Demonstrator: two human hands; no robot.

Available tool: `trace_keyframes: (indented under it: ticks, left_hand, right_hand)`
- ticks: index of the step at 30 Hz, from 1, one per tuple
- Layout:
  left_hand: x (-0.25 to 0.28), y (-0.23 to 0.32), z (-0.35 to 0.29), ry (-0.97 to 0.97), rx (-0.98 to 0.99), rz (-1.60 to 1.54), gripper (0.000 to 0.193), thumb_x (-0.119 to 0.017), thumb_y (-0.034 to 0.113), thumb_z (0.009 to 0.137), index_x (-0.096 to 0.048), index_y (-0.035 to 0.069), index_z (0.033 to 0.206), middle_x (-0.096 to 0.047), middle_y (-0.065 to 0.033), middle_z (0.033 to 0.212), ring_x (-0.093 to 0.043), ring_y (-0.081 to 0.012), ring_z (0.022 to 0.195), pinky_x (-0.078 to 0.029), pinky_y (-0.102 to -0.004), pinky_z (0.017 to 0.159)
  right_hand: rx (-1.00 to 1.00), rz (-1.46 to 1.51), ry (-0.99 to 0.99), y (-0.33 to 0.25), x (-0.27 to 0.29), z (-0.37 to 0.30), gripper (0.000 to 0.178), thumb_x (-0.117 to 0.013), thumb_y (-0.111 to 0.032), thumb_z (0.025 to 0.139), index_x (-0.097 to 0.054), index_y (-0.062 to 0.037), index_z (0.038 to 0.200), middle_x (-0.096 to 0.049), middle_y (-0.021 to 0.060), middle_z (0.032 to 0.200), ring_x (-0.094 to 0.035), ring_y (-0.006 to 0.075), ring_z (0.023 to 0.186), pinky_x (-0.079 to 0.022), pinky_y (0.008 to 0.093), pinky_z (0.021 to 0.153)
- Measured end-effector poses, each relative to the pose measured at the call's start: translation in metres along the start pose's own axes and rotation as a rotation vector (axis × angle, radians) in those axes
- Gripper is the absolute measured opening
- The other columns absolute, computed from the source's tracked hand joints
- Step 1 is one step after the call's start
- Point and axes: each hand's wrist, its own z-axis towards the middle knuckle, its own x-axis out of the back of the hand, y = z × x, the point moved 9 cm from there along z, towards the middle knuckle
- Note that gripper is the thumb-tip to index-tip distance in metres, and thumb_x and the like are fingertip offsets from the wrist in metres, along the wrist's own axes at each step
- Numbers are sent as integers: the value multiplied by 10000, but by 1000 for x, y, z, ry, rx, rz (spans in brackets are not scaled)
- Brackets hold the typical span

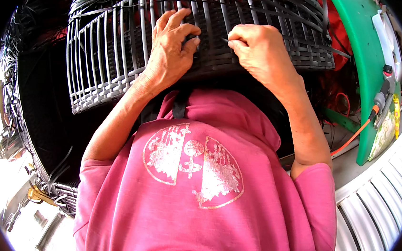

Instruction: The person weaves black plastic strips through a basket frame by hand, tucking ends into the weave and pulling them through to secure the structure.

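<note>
A dark grey woven panel [104, 45] of flat plastic strips stretches across in front of me, tightly woven along its near edge and with bare upright strips above. My left hand [171, 51] rests on its middle, the upper fingers bent over the upright strips. The left thumb and index finger close around a dark bit of strip, mostly hidden by the fingers. To the right, my right hand [265, 50] is closed in a pinch just above the weave. A short dark strip tip [225, 40] shows at its fingertips; the rest is hidden in the hand.
Long loose strips [287, 9] trail over the panel's far side. A green upright board [359, 67] stands at the right, with an orange hose [353, 137] and its fitting beside it. Silver slats [369, 226] lie at the lower right. Bundled strip ends [13, 61] hang along the left.
</note>
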Motion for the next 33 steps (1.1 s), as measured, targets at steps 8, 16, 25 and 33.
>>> trace_keyframes:
  ticks: [8,16,25,33]
  left_hand:
    - [-23,9,5,-164,-68,178,146,-652,114,735,-704,85,869,-382,-134,1386,-288,-409,1288,-204,-516,1062]
    - [36,-4,28,2,83,-524,61,-669,52,759,-681,20,809,-583,-70,1160,-529,-232,1090,-351,-377,988]
    - [31,-21,-13,-59,47,-79,125,-592,40,812,-674,31,906,-513,-145,1257,-414,-333,1212,-363,-410,991]
    - [2,-26,-13,-170,-27,78,186,-633,147,778,-685,67,936,-317,-147,1440,-226,-409,1332,-187,-518,1081]
  right_hand:
    - [-62,-107,-5,13,-34,10,55,-611,-46,745,-650,-18,718,-633,174,656,-640,349,677,-510,422,641]
    - [-13,496,172,-3,-24,11,182,-670,-45,788,-676,-25,969,-659,113,766,-603,178,610,-486,286,563]
    - [-90,213,50,-16,-25,15,68,-664,-48,770,-653,-2,819,-579,82,592,-544,149,525,-442,276,509]
    - [-10,6,-122,-18,-51,30,73,-558,-27,655,-626,1,647,-579,199,602,-612,347,607,-494,384,605]
